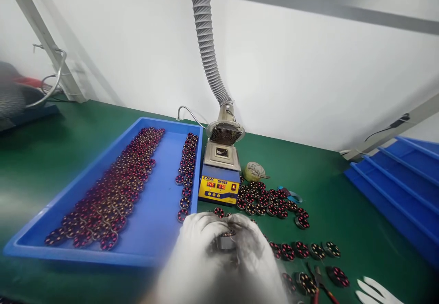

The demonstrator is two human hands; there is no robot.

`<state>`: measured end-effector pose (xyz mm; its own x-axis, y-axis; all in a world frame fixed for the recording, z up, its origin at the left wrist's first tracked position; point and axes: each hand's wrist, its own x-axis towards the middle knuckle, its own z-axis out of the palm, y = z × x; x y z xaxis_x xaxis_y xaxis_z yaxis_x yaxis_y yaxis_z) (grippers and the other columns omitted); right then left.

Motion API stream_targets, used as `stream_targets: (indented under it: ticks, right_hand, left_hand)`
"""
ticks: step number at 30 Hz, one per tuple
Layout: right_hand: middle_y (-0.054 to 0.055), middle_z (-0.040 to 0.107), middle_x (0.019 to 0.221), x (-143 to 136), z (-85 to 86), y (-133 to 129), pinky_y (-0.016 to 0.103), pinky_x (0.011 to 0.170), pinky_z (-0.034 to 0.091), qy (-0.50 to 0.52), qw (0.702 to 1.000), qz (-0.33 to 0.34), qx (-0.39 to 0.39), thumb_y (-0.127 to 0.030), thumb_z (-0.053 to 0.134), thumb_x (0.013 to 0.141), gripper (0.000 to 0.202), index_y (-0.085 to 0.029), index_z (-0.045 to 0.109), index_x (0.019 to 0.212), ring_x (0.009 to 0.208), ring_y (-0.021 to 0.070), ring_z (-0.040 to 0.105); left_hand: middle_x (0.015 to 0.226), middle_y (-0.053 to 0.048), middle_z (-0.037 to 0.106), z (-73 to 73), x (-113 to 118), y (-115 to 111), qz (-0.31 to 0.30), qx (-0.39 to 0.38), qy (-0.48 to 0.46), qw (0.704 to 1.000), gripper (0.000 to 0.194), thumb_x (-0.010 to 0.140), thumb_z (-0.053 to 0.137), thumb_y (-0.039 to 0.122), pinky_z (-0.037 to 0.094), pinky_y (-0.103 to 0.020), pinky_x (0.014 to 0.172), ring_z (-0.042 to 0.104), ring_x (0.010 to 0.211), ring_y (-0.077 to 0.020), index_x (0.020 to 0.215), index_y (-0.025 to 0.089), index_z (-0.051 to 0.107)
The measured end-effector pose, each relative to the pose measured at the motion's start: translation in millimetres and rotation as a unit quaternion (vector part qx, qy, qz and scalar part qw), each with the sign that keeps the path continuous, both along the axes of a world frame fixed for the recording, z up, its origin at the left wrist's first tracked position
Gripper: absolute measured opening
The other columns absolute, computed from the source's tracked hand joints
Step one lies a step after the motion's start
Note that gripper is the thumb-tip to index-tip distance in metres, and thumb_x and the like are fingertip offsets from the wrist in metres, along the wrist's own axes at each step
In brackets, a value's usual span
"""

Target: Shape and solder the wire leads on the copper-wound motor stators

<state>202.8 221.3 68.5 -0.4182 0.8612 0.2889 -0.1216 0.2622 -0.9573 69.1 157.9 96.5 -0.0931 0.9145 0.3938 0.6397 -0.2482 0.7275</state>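
Note:
Both of my hands wear white gloves and meet in front of the solder pot (219,187). My left hand (199,244) closes around one side of a round motor stator (226,242). On its other side are the fingers of my right hand (252,244), whose glove is smudged grey. The stator's dark metal rim shows between the hands; most of it is hidden by the fingers. Just beyond my fingertips stands another stator (218,212). More stators (264,199), with red and copper-coloured coils, cluster right of the pot, and a loose row (302,249) lies nearer.
A blue tray (161,203) on the left holds many stators in two bands. A grey exhaust hose (206,39) hangs over the pot. Beside the pot sits a small tub (254,171). Pliers (320,283), a white glove (375,290) and blue trays (398,194) are at right.

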Motion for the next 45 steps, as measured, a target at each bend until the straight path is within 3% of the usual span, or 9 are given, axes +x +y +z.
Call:
stream_targets:
  ticks: [5, 8, 11, 16, 20, 26, 36, 39, 45]
  right_hand:
    - [0.002, 0.061, 0.083, 28, 42.1, 6, 0.030, 0.066, 0.050, -0.149, 0.977, 0.150, 0.010, -0.022, 0.064, 0.072, 0.020, -0.026, 0.068, 0.091, 0.075, 0.0176, 0.060]
    - [0.000, 0.057, 0.073, 29, 51.0, 11, 0.026, 0.060, 0.045, -0.171, 0.971, 0.170, 0.005, -0.018, 0.068, 0.067, 0.015, -0.025, 0.069, 0.080, 0.065, 0.0133, 0.055]
    - [0.001, 0.056, 0.073, 20, 46.3, 8, 0.029, 0.065, 0.045, -0.112, 0.987, 0.118, -0.009, -0.021, 0.069, 0.068, 0.003, -0.023, 0.067, 0.070, 0.069, 0.0149, 0.054]
    - [0.000, 0.053, 0.074, 11, 35.5, -4, 0.032, 0.074, 0.046, 0.034, 0.996, 0.038, -0.076, -0.032, 0.056, 0.081, 0.017, -0.023, 0.059, 0.067, 0.077, 0.0156, 0.054]
    - [-0.002, 0.057, 0.078, 15, 29.4, -6, 0.032, 0.087, 0.045, 0.260, 0.944, -0.084, -0.183, -0.037, 0.062, 0.077, 0.015, -0.023, 0.061, 0.072, 0.082, 0.0137, 0.057]
    - [0.007, 0.067, 0.088, -3, 14.7, -20, 0.036, 0.073, 0.052, 0.171, 0.955, -0.017, -0.241, -0.019, 0.079, 0.054, 0.037, -0.022, 0.066, 0.089, 0.079, 0.0220, 0.063]
    - [0.005, 0.068, 0.092, -4, 32.0, -37, 0.035, 0.073, 0.054, 0.270, 0.869, 0.028, -0.413, -0.024, 0.068, 0.070, 0.023, -0.022, 0.066, 0.093, 0.079, 0.0198, 0.064]
    - [0.006, 0.067, 0.093, -11, 28.8, -43, 0.032, 0.070, 0.054, 0.305, 0.852, 0.005, -0.426, -0.026, 0.065, 0.073, 0.024, -0.022, 0.064, 0.096, 0.079, 0.0181, 0.064]
    - [0.006, 0.068, 0.088, -14, 12.5, -47, 0.032, 0.064, 0.055, 0.312, 0.839, 0.015, -0.445, -0.029, 0.068, 0.071, 0.028, -0.021, 0.064, 0.098, 0.072, 0.0182, 0.065]
  left_hand:
    - [0.093, -0.004, 0.063, 18.3, -6, -3, -0.105, -0.112, -0.005, 0.988, 0.008, 0.079, 0.062, 0.019, 0.041, -0.033, 0.081, 0.055, 0.089, -0.0194, 0.087, 0.020, 0.062]
    - [0.082, -0.002, 0.062, 21.6, -5, -1, -0.119, -0.114, 0.032, 0.986, 0.001, 0.078, 0.062, 0.018, 0.042, -0.032, 0.074, 0.056, 0.081, -0.0182, 0.078, 0.018, 0.063]
    - [0.083, -0.001, 0.064, 14.9, 0, 0, -0.090, -0.029, 0.061, 0.994, 0.010, 0.072, 0.068, 0.015, 0.041, -0.032, 0.077, 0.056, 0.084, -0.0180, 0.078, 0.018, 0.060]
    - [0.084, 0.001, 0.066, 6.5, 8, -2, -0.005, 0.105, 0.077, 0.992, 0.010, 0.076, 0.062, 0.013, 0.038, -0.034, 0.082, 0.057, 0.090, -0.0182, 0.082, 0.019, 0.057]
    - [0.081, 0.001, 0.068, 8.8, 7, -2, 0.037, 0.131, 0.128, 0.982, 0.009, 0.075, 0.059, 0.013, 0.038, -0.037, 0.081, 0.060, 0.088, -0.0201, 0.081, 0.020, 0.058]
    - [0.085, -0.003, 0.069, 15.6, 9, -2, 0.084, 0.171, 0.195, 0.962, 0.011, 0.080, 0.050, 0.013, 0.038, -0.038, 0.085, 0.060, 0.090, -0.0223, 0.086, 0.017, 0.059]
    - [0.102, -0.002, 0.063, 17.0, -7, -5, -0.089, 0.030, -0.006, 0.996, 0.038, 0.074, 0.069, 0.014, 0.041, -0.031, 0.081, 0.055, 0.093, -0.0186, 0.106, 0.026, 0.052]
    - [0.100, 0.000, 0.063, 17.2, -10, 1, -0.128, 0.025, -0.033, 0.991, 0.019, 0.081, 0.062, 0.020, 0.039, -0.032, 0.082, 0.055, 0.092, -0.0176, 0.098, 0.027, 0.058]
    - [0.080, -0.001, 0.065, 17.6, -10, 11, -0.024, 0.068, -0.245, 0.967, 0.017, 0.084, 0.056, 0.029, 0.046, -0.028, 0.075, 0.060, 0.081, -0.0168, 0.071, 0.021, 0.062]
